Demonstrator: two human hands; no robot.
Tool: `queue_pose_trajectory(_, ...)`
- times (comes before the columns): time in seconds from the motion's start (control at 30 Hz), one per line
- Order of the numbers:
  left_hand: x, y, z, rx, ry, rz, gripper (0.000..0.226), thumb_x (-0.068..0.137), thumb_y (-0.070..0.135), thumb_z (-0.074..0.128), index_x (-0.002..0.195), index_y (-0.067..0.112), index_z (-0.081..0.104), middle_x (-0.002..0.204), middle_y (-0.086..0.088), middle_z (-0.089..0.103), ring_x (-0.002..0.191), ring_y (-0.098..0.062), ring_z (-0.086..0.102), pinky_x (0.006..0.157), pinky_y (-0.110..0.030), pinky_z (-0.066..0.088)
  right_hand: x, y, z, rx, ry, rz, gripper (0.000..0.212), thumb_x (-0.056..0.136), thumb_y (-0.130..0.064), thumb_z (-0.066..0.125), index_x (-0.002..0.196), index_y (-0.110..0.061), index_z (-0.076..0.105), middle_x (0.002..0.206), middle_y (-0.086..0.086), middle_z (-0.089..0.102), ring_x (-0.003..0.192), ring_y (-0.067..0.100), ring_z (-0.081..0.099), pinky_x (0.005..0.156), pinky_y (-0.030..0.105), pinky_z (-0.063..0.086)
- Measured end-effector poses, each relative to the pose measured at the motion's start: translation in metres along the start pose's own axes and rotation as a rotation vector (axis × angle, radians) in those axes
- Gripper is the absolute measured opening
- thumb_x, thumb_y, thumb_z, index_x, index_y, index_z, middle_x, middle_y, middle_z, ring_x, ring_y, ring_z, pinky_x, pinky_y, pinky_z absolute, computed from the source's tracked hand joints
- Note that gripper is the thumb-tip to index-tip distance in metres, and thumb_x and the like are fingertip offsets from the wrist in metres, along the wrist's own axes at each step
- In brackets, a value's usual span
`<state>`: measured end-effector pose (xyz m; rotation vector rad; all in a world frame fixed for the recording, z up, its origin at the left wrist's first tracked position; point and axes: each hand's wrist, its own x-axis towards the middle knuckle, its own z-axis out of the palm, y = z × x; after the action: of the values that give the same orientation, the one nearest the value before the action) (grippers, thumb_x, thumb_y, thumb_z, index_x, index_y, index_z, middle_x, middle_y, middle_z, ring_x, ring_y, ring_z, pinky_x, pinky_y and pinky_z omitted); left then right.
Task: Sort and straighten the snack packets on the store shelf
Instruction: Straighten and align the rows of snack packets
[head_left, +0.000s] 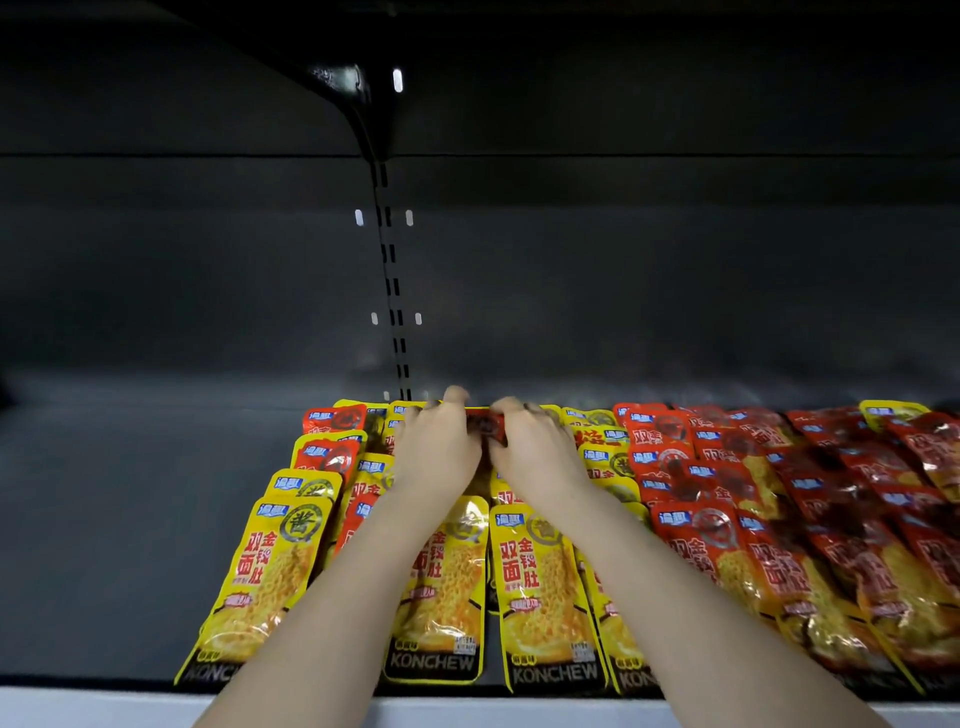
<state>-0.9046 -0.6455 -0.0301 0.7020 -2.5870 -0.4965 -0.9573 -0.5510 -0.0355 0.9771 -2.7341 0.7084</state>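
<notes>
Dark shelf (130, 519) bay, dim at the rear. Yellow packets (270, 571) lie in overlapping rows at centre-left, with red packets (779, 519) heaped to the right.

Both hands reach to the back row. Left hand (436, 452) and right hand (535, 454) have fingers curled onto a single red packet (491, 428) held between them, in among the yellows. The fingertips are blurred, so I can't judge how firm the pinch is. It looks like a hold on the two ends.

Risks I note:
- A thin hold on slick film may slip and drop the packet back into the wrong rows.
- Lifting it could drag overlapped neighbours out of line.
- Both forearms (363, 597) pass low over the front yellows and could nudge them toward the shelf lip.
</notes>
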Motion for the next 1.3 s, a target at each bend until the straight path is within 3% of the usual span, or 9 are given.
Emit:
queue_pose_trajectory(0.13, 0.003, -0.002, -0.003, -0.311, 0.103, 0.024, 0.045, 0.087, 0.001, 0.053, 0.129, 0.015, 0.047, 0.126, -0.01, 0.055, 0.115, -0.026, 0.053, 0.09, -0.028, 0.042, 0.001, 0.002, 0.0, 0.1, 0.091, -0.001, 0.049, 0.09, -0.026, 0.059, 0.134, -0.018, 0.039, 0.128, 0.009, 0.052, 0.114, 0.03, 0.056, 0.094, 0.042, 0.045)
queue_pose_trajectory(0.27, 0.004, 0.002, -0.009, -0.544, 0.17, 0.07, 0.048, 0.086, -0.001, 0.056, 0.13, 0.017, 0.047, 0.128, -0.004, 0.054, 0.114, -0.016, 0.054, 0.095, -0.029, 0.047, 0.006, 0.001, -0.006, 0.442, 0.163, 0.059, 0.077, 0.087, -0.017, 0.065, 0.147, -0.018, 0.018, 0.137, 0.01, 0.041, 0.112, 0.027, 0.058, 0.09, 0.037, 0.053)
queue_pose_trajectory(0.43, 0.002, 0.006, -0.014, -0.713, 0.226, 0.03, 0.054, 0.085, 0.007, 0.064, 0.134, 0.016, 0.043, 0.119, 0.008, 0.054, 0.102, -0.002, 0.053, 0.07, -0.001, 0.042, 0.005, 0.0, -0.012, 0.604, 0.256, 0.032, 0.049, 0.088, -0.013, 0.063, 0.133, -0.018, 0.044, 0.114, -0.003, 0.044, 0.096, 0.008, 0.052, 0.085, 0.021, 0.049)
queue_pose_trajectory(0.6, 0.003, 0.006, -0.017, -0.725, 0.15, -0.007, 0.03, 0.086, 0.02, 0.065, 0.114, 0.009, 0.061, 0.102, -0.001, 0.067, 0.093, -0.014, 0.063, 0.074, -0.021, 0.049, 0.004, -0.002, -0.02, 0.74, 0.339, 0.011, 0.029, 0.089, -0.013, 0.06, 0.116, -0.019, 0.054, 0.104, -0.005, 0.047, 0.092, 0.004, 0.051, 0.078, 0.013, 0.044)
queue_pose_trajectory(0.73, 0.002, 0.012, -0.025, -0.871, 0.152, -0.039, 0.015, 0.086, 0.018, 0.065, 0.099, 0.01, 0.064, 0.089, 0.0, 0.07, 0.078, -0.008, 0.066, 0.06, -0.013, 0.05, 0.006, -0.003, -0.039, 0.806, 0.35, 0.014, 0.033, 0.09, -0.013, 0.057, 0.122, -0.018, 0.051, 0.104, 0.0, 0.057, 0.093, 0.01, 0.057, 0.08, 0.025, 0.05)
queue_pose_trajectory(0.97, -0.005, 0.05, -0.037, -0.918, 0.12, 0.026, 0.022, 0.084, 0.013, 0.067, 0.105, 0.014, 0.058, 0.085, -0.002, 0.07, 0.069, -0.005, 0.067, 0.06, -0.017, 0.051, 0.001, 0.023, -0.078, 0.81, 0.118, 0.035, 0.037, 0.088, -0.014, 0.061, 0.124, -0.016, 0.055, 0.097, -0.001, 0.06, 0.079, 0.016, 0.061, 0.071, 0.028, 0.054)
queue_pose_trajectory(1.1, -0.014, 0.091, -0.03, -0.851, 0.119, 0.081, 0.026, 0.083, 0.007, 0.067, 0.108, 0.013, 0.06, 0.099, -0.006, 0.068, 0.088, -0.017, 0.065, 0.079, -0.033, 0.052, -0.013, 0.055, -0.097, 0.795, 0.155, 0.078, 0.037, 0.087, -0.014, 0.062, 0.123, -0.016, 0.053, 0.094, -0.002, 0.058, 0.073, 0.013, 0.058, 0.065, 0.025, 0.052)
queue_pose_trajectory(1.23, -0.026, 0.137, -0.011, -0.81, 0.062, 0.133, 0.029, 0.083, 0.006, 0.066, 0.103, 0.023, 0.057, 0.082, 0.0, 0.065, 0.076, -0.019, 0.064, 0.066, -0.035, 0.053, -0.032, 0.101, -0.121, 0.766, 0.19, 0.116, 0.035, 0.088, -0.012, 0.062, 0.122, -0.014, 0.053, 0.087, -0.004, 0.058, 0.079, 0.02, 0.064, 0.069, 0.032, 0.056)
queue_pose_trajectory(1.3, -0.032, 0.162, 0.002, -0.815, 0.03, 0.149, 0.031, 0.082, 0.005, 0.066, 0.102, 0.027, 0.055, 0.079, 0.002, 0.063, 0.072, -0.017, 0.063, 0.062, -0.034, 0.052, -0.042, 0.127, -0.133, 0.734, 0.204, 0.128, 0.037, 0.088, -0.012, 0.061, 0.123, -0.016, 0.052, 0.087, -0.008, 0.058, 0.086, 0.016, 0.064, 0.069, 0.026, 0.055)
